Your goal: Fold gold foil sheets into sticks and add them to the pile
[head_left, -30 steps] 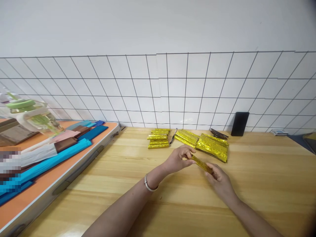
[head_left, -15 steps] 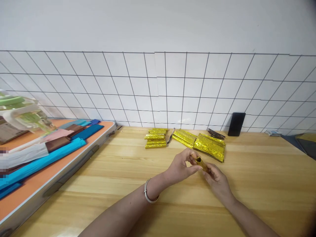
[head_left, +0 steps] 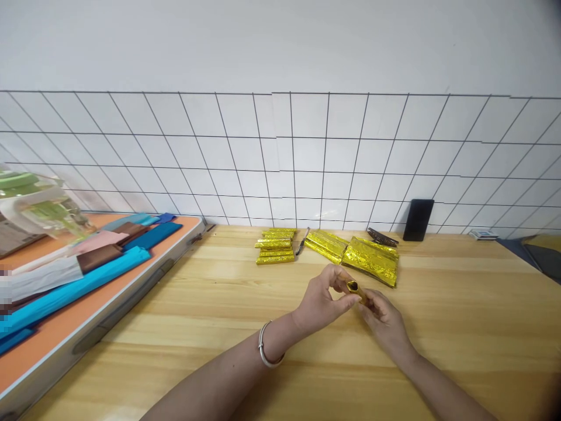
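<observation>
Between both hands is a rolled tube of gold foil paper (head_left: 354, 287), its hollow end facing up toward me. My left hand (head_left: 326, 298), with a bangle on the wrist, pinches the tube's upper end between thumb and fingers. Around its lower part close the fingers of my right hand (head_left: 385, 320), which hide that end. Just beyond the hands lie two flat stacks of gold foil sheets (head_left: 371, 261) side by side. To their left sits a pile of folded gold foil strips (head_left: 275, 257), with a pen (head_left: 302, 241) between.
A black phone-like slab (head_left: 418, 220) leans on the tiled wall, near a dark stapler-like object (head_left: 382, 237). At left, an orange-topped board (head_left: 131, 275) carries folded coloured paper (head_left: 109, 272) and a green-lidded clear jug (head_left: 39, 202). A small white packet (head_left: 483, 234) lies at right.
The tube's open end has tilted slightly, so its hollow shows more. Both hands keep their hold, and the whole view has shifted a little.
</observation>
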A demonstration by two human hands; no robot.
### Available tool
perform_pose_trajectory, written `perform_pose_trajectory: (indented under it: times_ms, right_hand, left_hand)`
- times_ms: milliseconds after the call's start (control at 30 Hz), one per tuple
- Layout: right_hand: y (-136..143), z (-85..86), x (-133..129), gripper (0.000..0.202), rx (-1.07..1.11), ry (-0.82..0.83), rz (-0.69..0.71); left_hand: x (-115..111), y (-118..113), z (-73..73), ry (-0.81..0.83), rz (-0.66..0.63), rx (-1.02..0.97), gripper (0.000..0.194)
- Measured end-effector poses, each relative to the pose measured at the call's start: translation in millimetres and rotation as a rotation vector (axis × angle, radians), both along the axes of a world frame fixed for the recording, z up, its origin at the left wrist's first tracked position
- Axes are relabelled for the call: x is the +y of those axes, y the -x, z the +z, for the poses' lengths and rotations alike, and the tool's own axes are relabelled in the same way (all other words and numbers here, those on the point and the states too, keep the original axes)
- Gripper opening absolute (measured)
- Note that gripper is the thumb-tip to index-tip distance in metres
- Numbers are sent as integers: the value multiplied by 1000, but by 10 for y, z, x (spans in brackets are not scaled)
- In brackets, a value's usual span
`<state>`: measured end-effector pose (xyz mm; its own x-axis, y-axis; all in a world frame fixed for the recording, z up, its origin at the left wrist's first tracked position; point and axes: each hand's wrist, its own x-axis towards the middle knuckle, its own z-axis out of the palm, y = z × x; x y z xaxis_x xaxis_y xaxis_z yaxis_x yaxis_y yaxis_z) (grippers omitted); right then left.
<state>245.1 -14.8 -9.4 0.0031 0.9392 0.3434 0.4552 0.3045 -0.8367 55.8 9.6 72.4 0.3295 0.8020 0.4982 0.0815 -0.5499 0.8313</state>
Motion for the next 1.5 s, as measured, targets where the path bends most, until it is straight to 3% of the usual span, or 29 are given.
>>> perform_pose_trajectory:
  times_ms: [500, 733, 900, 1167, 1500]
  right_hand:
    - [1, 34, -28, 32, -72, -25, -60]
    - [-113, -23, 53, 35, 30, -83, -123]
    - [-162, 3, 90, 36, 52, -61, -180]
    - [-177, -164, 136, 39, -113, 14, -69]
    - [-137, -111, 111, 39, -215, -2, -33]
  left_hand:
    - [6, -13, -63, 3, 51, 57, 20]
    - [41, -1, -55, -16, 22, -4, 20]
    - [235, 55, -199, 47, -59, 12, 23]
    - [669, 353, -563, 118, -68, 386, 17]
    - [733, 434, -620, 58, -61, 556, 22]
